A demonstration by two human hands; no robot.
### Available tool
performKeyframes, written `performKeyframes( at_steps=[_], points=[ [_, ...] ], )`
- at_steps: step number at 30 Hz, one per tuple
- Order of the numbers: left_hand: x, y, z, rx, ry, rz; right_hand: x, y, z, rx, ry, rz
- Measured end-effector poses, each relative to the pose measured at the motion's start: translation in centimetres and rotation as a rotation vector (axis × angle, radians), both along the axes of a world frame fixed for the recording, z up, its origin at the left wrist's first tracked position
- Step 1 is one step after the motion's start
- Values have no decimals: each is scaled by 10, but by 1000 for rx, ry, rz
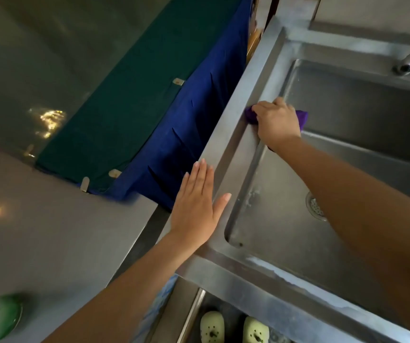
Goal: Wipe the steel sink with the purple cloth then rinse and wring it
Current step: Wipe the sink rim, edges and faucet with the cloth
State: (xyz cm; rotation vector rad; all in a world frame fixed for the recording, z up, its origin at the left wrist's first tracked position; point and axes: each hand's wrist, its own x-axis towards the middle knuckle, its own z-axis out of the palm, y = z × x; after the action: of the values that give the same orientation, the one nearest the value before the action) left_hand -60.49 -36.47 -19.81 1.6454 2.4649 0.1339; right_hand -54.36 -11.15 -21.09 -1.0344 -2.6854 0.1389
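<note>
Lying flat with fingers spread, the left hand (195,206) is resting on the sink (226,144) rim. At one o'clock from it, the right hand (277,123) is gripping the purple cloth (302,117), pressing it against the basin's left edge.

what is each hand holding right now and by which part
The right hand presses the purple cloth against the steel sink rim, covering its middle so only the ends show. The left hand holds nothing; it lies flat on the sink's edge.

purple cloth (302,117) bunched on sink's left rim | steel sink (238,134) dull, water-streaked, basin empty
</note>
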Motion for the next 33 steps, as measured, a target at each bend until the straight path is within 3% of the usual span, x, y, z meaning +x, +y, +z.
performKeyframes(
  at_steps=[4,12,28,33],
  points=[
    [-13,48,1,10,14,5,-1,-3,-4,6,61,-22],
    [-18,96,-4,12,90,20,14,0,-8,75,92,175],
    [-19,96,-10,3,147,13,-40,106,-1,-190,8,-238],
    [-17,95,-5,2,71,0,-43,131,3,-390,62,-299]
  ],
)
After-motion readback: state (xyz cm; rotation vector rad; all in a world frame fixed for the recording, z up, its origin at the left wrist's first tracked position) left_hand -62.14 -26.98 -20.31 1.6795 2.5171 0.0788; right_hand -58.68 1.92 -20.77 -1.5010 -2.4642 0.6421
